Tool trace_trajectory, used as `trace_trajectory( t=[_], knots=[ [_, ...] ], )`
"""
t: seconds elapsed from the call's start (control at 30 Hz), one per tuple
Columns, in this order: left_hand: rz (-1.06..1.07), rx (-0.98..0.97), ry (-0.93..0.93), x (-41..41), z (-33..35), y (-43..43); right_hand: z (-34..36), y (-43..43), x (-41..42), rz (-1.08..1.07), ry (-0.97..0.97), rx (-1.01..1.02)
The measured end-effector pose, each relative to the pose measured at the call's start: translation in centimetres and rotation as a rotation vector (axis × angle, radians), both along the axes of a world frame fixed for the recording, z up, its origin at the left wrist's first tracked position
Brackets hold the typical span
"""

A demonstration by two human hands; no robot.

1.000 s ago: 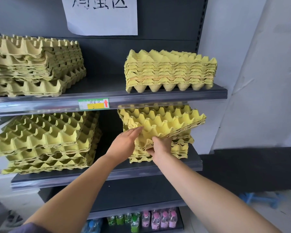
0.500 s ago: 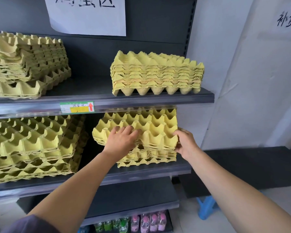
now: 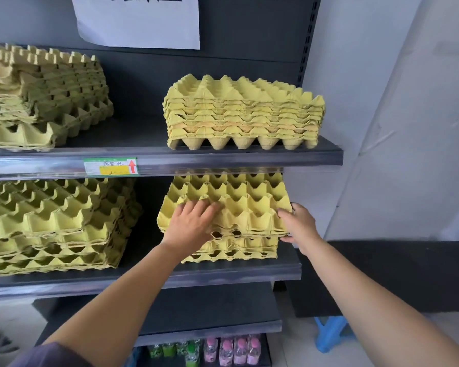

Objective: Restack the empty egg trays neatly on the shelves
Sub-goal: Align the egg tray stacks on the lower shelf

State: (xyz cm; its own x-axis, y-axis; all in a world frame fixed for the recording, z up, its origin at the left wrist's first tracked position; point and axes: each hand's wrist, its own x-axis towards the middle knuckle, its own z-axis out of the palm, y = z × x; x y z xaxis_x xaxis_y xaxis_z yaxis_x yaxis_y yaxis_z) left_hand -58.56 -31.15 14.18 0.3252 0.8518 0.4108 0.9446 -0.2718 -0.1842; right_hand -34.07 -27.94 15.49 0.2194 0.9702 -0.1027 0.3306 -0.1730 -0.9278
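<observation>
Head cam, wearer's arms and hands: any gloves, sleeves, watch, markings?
No gloves: the left hand and right hand are bare, with no ring, watch or band visible. Both forearms are uncovered too. The only clothing in view is a dark grey-purple sleeve on the left upper arm. No markings seen.

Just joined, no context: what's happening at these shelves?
A person is tidying empty yellow egg trays on a dark shelf unit. The left hand lies flat on top of the right-hand stack on the middle shelf. The right hand grips that stack's right edge. Its upper trays overhang the lower ones on the left, so it is not yet squared. The upper right stack looks neat. The upper left stack and lower left stack look ragged.
</observation>
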Motion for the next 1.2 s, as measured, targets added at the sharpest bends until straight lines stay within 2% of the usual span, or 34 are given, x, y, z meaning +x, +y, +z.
trace_trajectory(
  t=[0.17, 0.4, 0.5, 0.6, 0.83, 0.97, 1.07, 1.2],
  knots=[
    [0.003, 0.041, 0.068, -1.2, 0.0, 0.5, -0.4, 0.7, 0.0, -0.056, -0.160, 0.234],
    [0.074, 0.087, 0.005, -0.6, 2.1, 2.8, 1.1, 3.0, -1.1, -0.065, -0.151, 0.343],
    [0.107, -0.009, -0.017, -0.3, 1.6, 3.8, 0.6, 3.9, -1.4, -0.059, -0.241, 0.309],
    [0.092, -0.039, -0.009, 0.4, 0.2, 4.3, -0.2, 4.6, -1.1, -0.102, -0.233, 0.237],
    [0.036, 0.070, 0.017, -0.3, -1.5, 4.1, -1.2, 4.7, -1.0, -0.083, -0.195, 0.295],
    [0.021, 0.042, -0.010, -0.8, -2.9, 3.6, -2.3, 4.4, -1.3, -0.039, -0.227, 0.330],
    [0.048, -0.013, -0.002, -0.7, -3.1, 3.5, -2.7, 4.7, -1.3, -0.018, -0.295, 0.280],
    [0.104, -0.086, 0.009, 0.1, -3.6, 3.2, -2.9, 4.8, -1.1, 0.025, -0.266, 0.153]
  ],
)
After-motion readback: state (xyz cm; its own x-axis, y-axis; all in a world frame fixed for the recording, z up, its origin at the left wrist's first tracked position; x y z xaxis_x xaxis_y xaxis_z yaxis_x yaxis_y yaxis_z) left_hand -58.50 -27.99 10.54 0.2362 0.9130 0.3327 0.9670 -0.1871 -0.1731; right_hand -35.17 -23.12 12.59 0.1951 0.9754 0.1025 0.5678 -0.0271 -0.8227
